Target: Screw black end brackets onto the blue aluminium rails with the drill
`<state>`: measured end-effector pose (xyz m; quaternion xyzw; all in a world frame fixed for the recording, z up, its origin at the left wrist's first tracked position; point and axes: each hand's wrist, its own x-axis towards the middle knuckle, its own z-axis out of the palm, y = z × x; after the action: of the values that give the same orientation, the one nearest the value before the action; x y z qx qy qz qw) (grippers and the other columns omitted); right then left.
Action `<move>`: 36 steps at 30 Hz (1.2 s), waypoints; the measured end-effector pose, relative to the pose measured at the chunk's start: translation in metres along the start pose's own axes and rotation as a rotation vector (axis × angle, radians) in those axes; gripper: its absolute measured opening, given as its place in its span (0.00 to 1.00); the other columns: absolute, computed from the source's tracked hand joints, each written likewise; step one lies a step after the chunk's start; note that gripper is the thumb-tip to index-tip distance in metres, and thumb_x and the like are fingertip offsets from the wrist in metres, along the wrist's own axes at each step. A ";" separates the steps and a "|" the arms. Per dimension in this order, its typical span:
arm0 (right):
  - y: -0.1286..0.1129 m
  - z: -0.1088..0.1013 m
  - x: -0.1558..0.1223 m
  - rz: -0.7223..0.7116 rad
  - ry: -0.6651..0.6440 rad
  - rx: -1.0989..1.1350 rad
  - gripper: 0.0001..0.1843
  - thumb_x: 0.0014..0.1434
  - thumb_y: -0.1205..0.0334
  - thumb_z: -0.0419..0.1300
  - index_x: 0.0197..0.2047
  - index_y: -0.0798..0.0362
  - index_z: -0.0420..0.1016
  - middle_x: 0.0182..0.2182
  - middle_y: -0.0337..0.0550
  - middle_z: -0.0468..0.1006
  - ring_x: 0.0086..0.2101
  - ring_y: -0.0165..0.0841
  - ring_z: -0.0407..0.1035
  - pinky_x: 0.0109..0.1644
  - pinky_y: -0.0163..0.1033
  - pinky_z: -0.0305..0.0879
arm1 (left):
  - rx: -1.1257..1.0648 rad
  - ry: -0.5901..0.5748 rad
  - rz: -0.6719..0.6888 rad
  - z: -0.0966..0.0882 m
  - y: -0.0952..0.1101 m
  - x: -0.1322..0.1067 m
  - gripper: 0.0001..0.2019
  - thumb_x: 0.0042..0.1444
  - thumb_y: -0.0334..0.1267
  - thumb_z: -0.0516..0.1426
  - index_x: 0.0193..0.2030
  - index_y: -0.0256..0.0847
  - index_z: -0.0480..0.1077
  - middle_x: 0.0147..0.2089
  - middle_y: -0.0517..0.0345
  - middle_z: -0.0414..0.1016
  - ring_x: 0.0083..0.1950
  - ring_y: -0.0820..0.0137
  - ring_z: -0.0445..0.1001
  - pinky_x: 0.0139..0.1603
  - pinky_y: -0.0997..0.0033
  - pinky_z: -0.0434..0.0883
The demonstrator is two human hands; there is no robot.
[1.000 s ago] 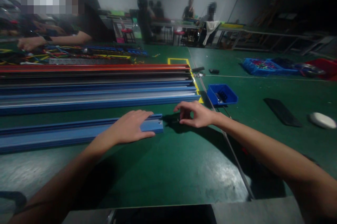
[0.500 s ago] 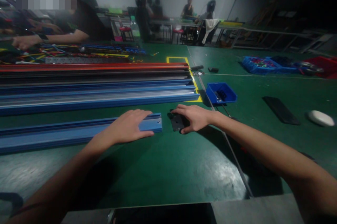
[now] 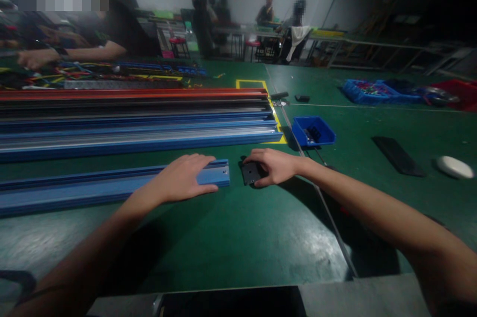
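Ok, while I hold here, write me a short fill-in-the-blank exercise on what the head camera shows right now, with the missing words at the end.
1. The rail under the left hand is ____ in colour.
2. Touching or apart: the small dark plate held by the right hand and the end of that rail are ____.
3. The open bin stands on a tabletop coloured ____.
4. Left or right: in the picture, the white oval object lies to the ____ of the long dark slab.

Missing words: blue; apart; green; right.
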<state>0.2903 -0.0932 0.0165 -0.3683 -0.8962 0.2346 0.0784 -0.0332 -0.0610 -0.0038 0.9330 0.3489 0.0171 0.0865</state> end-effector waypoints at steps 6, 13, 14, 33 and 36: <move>0.002 -0.001 -0.001 -0.002 0.066 0.145 0.38 0.53 0.50 0.73 0.62 0.63 0.75 0.45 0.52 0.78 0.37 0.36 0.70 0.39 0.39 0.66 | -0.006 0.006 0.000 0.000 0.000 -0.001 0.45 0.59 0.69 0.56 0.72 0.37 0.63 0.67 0.38 0.72 0.67 0.48 0.72 0.68 0.47 0.68; -0.004 0.002 0.002 0.266 0.108 0.682 0.31 0.73 0.40 0.48 0.46 0.61 0.77 0.36 0.50 0.81 0.25 0.28 0.68 0.26 0.33 0.64 | -0.025 -0.001 0.000 -0.002 0.000 -0.001 0.45 0.59 0.71 0.55 0.72 0.37 0.63 0.68 0.39 0.72 0.67 0.48 0.71 0.68 0.45 0.67; -0.004 0.003 0.002 0.285 0.115 0.747 0.31 0.73 0.40 0.47 0.43 0.61 0.76 0.37 0.52 0.81 0.23 0.27 0.68 0.24 0.33 0.64 | -0.030 0.007 0.002 -0.002 0.000 -0.001 0.45 0.59 0.71 0.55 0.72 0.37 0.64 0.68 0.39 0.72 0.67 0.47 0.71 0.68 0.45 0.67; 0.003 0.007 0.005 0.268 -0.005 0.704 0.15 0.71 0.54 0.58 0.47 0.59 0.75 0.28 0.38 0.74 0.22 0.24 0.67 0.21 0.29 0.58 | -0.017 -0.012 -0.014 -0.004 0.003 -0.001 0.44 0.59 0.69 0.57 0.72 0.37 0.64 0.67 0.39 0.72 0.67 0.48 0.71 0.68 0.47 0.67; 0.003 0.008 0.005 0.218 0.012 0.649 0.15 0.71 0.56 0.58 0.50 0.59 0.77 0.34 0.42 0.78 0.23 0.24 0.67 0.25 0.30 0.62 | -0.007 -0.010 -0.012 -0.003 0.002 -0.001 0.44 0.60 0.69 0.56 0.72 0.37 0.63 0.68 0.39 0.72 0.67 0.48 0.71 0.68 0.47 0.67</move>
<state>0.2858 -0.0903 0.0076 -0.4192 -0.7296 0.5125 0.1712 -0.0331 -0.0629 -0.0003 0.9307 0.3540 0.0130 0.0915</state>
